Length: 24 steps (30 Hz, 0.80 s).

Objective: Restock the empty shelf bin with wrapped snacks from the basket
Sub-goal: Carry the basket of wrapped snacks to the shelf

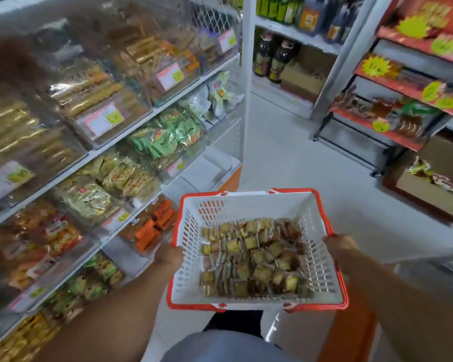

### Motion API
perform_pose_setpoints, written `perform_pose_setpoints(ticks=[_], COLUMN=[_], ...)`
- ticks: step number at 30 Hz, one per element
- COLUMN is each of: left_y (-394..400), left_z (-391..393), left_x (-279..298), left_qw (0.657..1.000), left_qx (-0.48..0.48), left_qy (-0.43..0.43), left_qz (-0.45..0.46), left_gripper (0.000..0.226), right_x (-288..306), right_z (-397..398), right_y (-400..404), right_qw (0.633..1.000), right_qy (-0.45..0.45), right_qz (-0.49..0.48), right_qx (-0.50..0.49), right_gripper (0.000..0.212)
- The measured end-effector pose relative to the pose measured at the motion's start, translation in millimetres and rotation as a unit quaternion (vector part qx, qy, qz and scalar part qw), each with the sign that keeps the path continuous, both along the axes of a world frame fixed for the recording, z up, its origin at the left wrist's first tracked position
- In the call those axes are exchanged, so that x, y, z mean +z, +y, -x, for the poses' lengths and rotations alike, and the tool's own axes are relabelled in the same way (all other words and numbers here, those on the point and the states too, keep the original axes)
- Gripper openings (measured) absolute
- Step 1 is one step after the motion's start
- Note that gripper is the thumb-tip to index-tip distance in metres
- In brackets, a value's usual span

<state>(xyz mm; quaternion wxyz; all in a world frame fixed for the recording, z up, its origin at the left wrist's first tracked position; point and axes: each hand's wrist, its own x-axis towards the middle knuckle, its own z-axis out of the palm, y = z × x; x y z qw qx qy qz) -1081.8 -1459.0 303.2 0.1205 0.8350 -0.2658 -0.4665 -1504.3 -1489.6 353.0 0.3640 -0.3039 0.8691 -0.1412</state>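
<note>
Gripping one white basket [319,259] of many wrapped snacks [254,259], two hands: left hand [169,258], right hand [340,245].

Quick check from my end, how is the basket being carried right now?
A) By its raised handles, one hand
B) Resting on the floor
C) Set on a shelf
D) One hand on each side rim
D: the left hand and right hand each grip a side of the basket, whose wrapped snacks lie inside.

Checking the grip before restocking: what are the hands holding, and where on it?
Both hold the basket of snacks: left hand on its left rim, right hand on its right rim.
</note>
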Motion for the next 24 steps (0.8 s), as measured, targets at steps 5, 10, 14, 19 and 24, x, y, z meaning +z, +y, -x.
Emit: perform_pose_setpoints(ticks=[5, 10, 14, 19, 24], left_y=[-31.8, -31.1, -17.8, -2.7, 15.7], left_z=[16.4, 23.9, 28.1, 31.1, 32.5], left_x=[-33.4, -42.0, -40.5, -40.9, -43.0], left_qw=[0.998, 0.995, 0.986, 0.964, 0.952], left_qx=[0.037, 0.085, 0.154, 0.255, 0.295], left_qy=[-0.048, -0.052, -0.048, -0.045, -0.039], left_qz=[0.022, -0.018, -0.029, -0.052, -0.072], left_gripper=[0.03, 0.036, 0.035, 0.036, 0.036], right_x=[-10.6, -8.7, -6.5, -15.0, -26.9], right_z=[3.6, -9.7, -27.3, -56.4, -76.5], right_y=[-88.2, -148.1, -182.3, -214.2, -228.6], right_qw=[0.997, 0.989, 0.978, 0.96, 0.937], right_qy=[0.016, 0.03, 0.038, 0.052, 0.041], right_qz=[-0.02, -0.03, -0.034, -0.041, -0.067], right_qx=[0.073, 0.141, 0.203, 0.273, 0.339], right_gripper=[0.028, 0.026, 0.025, 0.025, 0.029])
